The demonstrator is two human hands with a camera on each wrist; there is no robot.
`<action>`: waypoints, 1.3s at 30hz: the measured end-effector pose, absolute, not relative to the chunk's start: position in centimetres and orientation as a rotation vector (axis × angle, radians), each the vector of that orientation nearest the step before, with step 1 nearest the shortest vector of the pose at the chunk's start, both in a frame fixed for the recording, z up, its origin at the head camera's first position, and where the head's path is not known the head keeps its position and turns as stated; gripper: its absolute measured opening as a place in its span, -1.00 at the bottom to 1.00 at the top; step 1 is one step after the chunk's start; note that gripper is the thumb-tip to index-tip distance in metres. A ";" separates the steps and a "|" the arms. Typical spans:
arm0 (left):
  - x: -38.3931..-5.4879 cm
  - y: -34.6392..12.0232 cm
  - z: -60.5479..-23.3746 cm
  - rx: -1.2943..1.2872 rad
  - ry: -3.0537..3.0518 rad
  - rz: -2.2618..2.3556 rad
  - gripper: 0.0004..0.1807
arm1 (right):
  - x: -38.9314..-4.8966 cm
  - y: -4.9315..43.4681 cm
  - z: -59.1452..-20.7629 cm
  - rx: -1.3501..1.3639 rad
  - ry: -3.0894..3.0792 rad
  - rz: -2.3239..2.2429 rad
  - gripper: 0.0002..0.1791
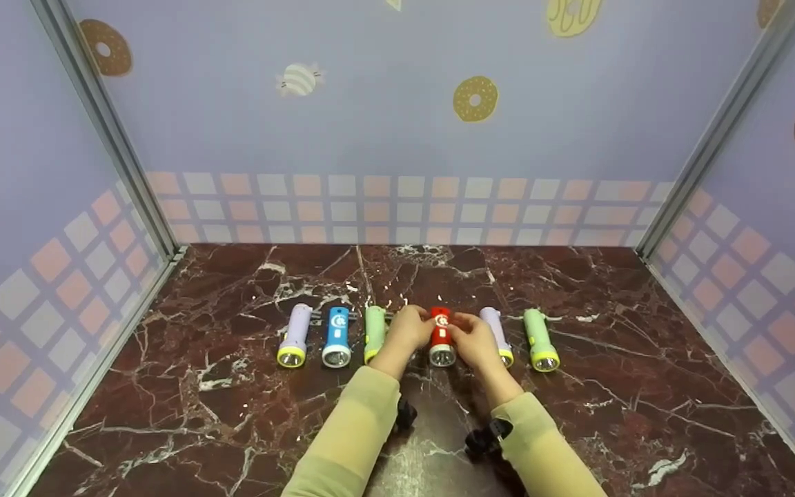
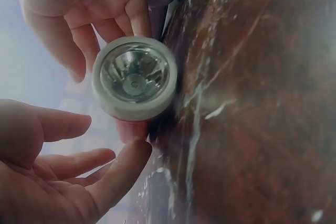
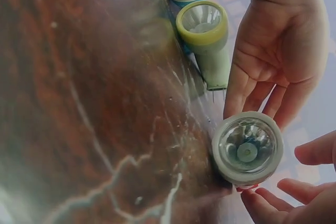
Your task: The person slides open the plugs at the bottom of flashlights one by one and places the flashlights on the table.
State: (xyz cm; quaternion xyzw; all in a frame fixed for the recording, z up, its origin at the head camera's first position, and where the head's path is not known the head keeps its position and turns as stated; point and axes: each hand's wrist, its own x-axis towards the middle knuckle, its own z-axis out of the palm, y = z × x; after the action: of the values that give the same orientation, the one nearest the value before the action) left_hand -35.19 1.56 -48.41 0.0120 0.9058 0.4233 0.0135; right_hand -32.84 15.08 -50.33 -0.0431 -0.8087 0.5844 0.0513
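A red flashlight (image 1: 442, 335) with a white head ring lies on the table between my two hands, lens toward me. My left hand (image 1: 411, 328) is at its left side, fingertips at the red body. From the other side my right hand (image 1: 473, 339) reaches in, fingers fairly straight and touching the flashlight. In the left wrist view, the lens (image 2: 135, 77) faces the camera, with fingers of both hands around the body behind it. The right wrist view also shows the white-ringed lens (image 3: 248, 151) between the hands.
Left of the hands lie a purple flashlight (image 1: 295, 335), a blue one (image 1: 337, 336) and a green one (image 1: 374, 328), partly covered by my left arm. On the right are another purple flashlight (image 1: 494, 328) and another green one (image 1: 540, 338). Patterned walls (image 1: 397, 138) enclose the marble-look table (image 1: 197, 414).
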 end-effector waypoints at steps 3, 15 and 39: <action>-35.3 1.7 -48.7 0.023 2.798 1.329 -0.65 | -32.9 15.0 -50.6 -0.120 -2.469 1.783 -0.54; -35.4 2.1 -49.0 0.018 2.752 1.361 -0.69 | -32.9 15.0 -51.2 -0.097 -2.499 1.767 -0.56; -34.9 1.9 -49.5 0.009 2.747 1.451 -0.73 | -32.7 14.9 -51.4 -0.103 -2.502 1.772 -0.57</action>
State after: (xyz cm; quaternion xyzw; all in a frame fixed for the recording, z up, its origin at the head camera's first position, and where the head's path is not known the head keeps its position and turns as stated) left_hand -34.93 1.95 -49.53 0.0029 0.8841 0.4669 0.0177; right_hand -32.66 14.86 -51.44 -0.0335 -0.8151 0.5772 0.0367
